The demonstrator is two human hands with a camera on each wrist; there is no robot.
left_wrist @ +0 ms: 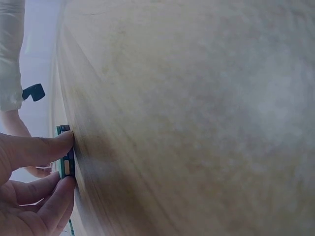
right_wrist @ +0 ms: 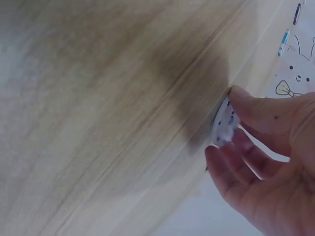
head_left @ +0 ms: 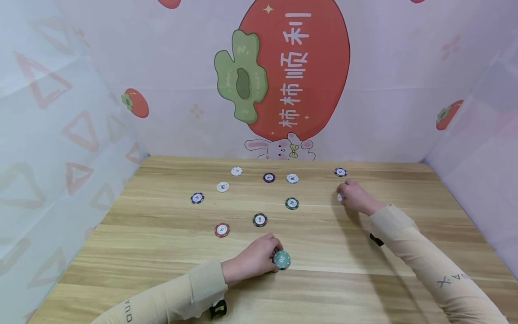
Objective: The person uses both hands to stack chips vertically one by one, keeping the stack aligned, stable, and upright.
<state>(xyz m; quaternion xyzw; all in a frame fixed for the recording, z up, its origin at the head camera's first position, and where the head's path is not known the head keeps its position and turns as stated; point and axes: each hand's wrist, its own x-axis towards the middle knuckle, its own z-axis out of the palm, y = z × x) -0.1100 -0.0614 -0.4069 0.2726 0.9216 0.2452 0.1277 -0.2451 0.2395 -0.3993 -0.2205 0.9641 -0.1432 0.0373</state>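
My left hand (head_left: pixel 256 256) pinches a short stack of poker chips between thumb and fingers, low over the table's near middle. On top is a green poker chip (head_left: pixel 282 259) marked 20. The left wrist view shows dark and beige edges on the stack (left_wrist: pixel 67 164). Farther right, my right hand (head_left: pixel 358 198) pinches a white poker chip (head_left: pixel 340 196) by its rim. In the right wrist view this white chip (right_wrist: pixel 225 123) is tilted, one side near the wood. A blue-edged chip (head_left: pixel 341 172) lies just beyond that hand.
Several chips lie scattered flat on the wooden table (head_left: pixel 162 270): a red one (head_left: pixel 222 230), a black one (head_left: pixel 260 220), a green-edged one (head_left: pixel 292 203), and others farther back. A printed cloth wall (head_left: pixel 182 67) stands behind the table, with more cloth at both sides.
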